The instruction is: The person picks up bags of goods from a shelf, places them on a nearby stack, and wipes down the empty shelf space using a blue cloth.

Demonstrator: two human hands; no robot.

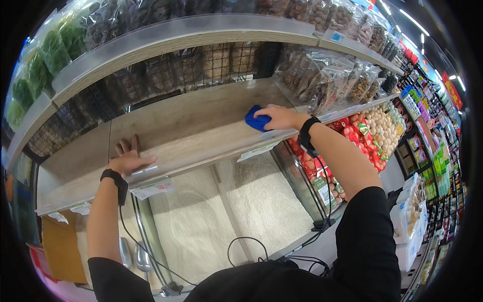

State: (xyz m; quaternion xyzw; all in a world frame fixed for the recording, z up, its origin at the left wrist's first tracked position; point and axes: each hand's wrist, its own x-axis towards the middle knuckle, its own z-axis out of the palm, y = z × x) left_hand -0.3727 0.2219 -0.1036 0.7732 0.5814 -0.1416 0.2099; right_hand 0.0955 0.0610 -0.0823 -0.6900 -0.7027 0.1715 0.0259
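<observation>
My right hand (281,117) grips a blue cloth (257,118) and presses it on the right part of a wood-grain shelf board (196,117). Part of the cloth is hidden under the fingers. Farther left, my left hand (129,158) rests on the same board near its front edge, fingers spread and nothing held. Just beside that hand, a paper price tag (153,188) hangs from the shelf's front edge. Another tag (260,150) hangs from the edge below my right hand. Both wrists wear black bands with cables.
Below the shelf are bins of white rice (188,219). Metal scoops (142,258) lie at lower left. Bagged dried goods (328,79) stand right of the cloth, above eggs (381,122) and red net bags (358,139). An upper shelf (188,32) overhangs. Black cables (247,238) loop before me.
</observation>
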